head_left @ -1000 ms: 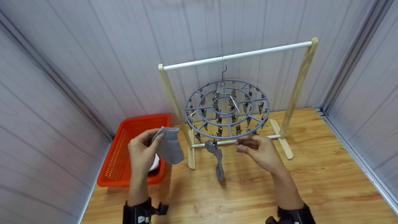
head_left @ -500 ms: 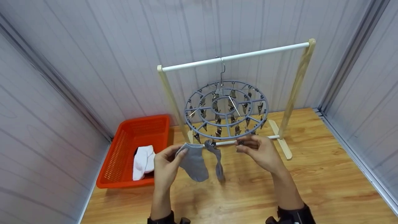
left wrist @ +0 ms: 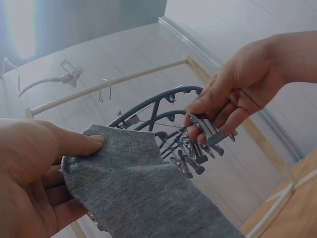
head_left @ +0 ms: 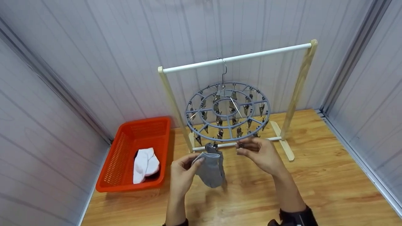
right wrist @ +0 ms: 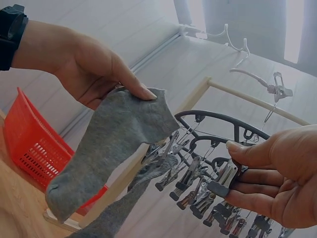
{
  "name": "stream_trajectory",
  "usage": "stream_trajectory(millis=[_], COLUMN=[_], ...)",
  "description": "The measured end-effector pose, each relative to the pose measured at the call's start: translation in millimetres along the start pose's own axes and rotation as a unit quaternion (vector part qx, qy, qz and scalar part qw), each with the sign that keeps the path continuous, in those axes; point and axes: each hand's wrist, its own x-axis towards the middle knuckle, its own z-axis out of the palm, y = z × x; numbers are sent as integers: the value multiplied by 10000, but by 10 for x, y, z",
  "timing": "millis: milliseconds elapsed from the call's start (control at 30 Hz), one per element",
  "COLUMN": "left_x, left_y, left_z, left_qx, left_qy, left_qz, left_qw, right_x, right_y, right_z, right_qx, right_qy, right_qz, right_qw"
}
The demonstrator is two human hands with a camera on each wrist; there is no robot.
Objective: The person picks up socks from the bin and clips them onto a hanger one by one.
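Note:
A grey sock (head_left: 209, 171) hangs from my left hand (head_left: 183, 174), its cuff pinched between thumb and fingers. My right hand (head_left: 262, 153) pinches a metal clip (right wrist: 225, 176) on the front rim of the round clip hanger (head_left: 230, 127). The hanger hooks over the white bar of a small rack. Another grey sock (right wrist: 124, 203) hangs from a clip on the rim, between my hands. In the head view, the held sock covers most of it.
An orange basket (head_left: 105, 175) stands on the wooden floor (head_left: 245, 201) at the left, with white socks (head_left: 145, 164) and something dark inside. The rack's wooden posts (head_left: 300, 89) and white bar (head_left: 251, 56) frame the hanger. Panelled walls surround the area.
My left hand has carried the grey sock rightward and down from beside the basket to in front of the hanging sock. My right hand stays at the clip.

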Motion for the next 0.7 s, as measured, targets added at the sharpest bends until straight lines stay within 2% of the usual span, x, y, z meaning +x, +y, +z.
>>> stream_trajectory(millis=[367, 700], left_x=[-17, -31], left_y=[-36, -80], left_z=[58, 212], left_qx=[-108, -9], left_qy=[-240, -614], left_qz=[26, -1], left_qw=[9997, 9981], right_x=[1, -4], right_y=[-11, -12], right_z=[12, 70], right_qx=[142, 257], right_qy=[50, 14], right_qz=[70, -16], right_qw=[9999, 9997])
